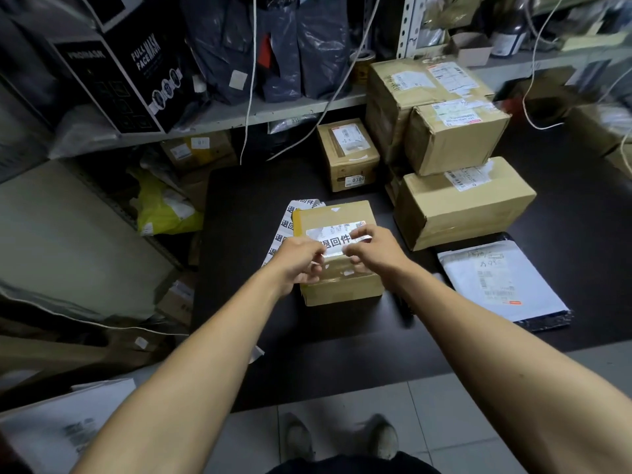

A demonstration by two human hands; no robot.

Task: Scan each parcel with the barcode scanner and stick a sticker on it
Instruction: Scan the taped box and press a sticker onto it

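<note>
The left hand (301, 260) and right hand (371, 249) each pinch an end of a white sticker (337, 242) over the top of a small cardboard parcel (338, 254) on the black table (342, 354). A sticker sheet (285, 230) lies tucked under the parcel's left edge. Stacked boxes (455, 200) stand near on the right, with a white mailer bag (502, 285) beside them; bare tabletop shows in front.

Matt cardboard parcel (337, 254), glossy paper sticker (337, 241), matt black table (260, 336)
</note>
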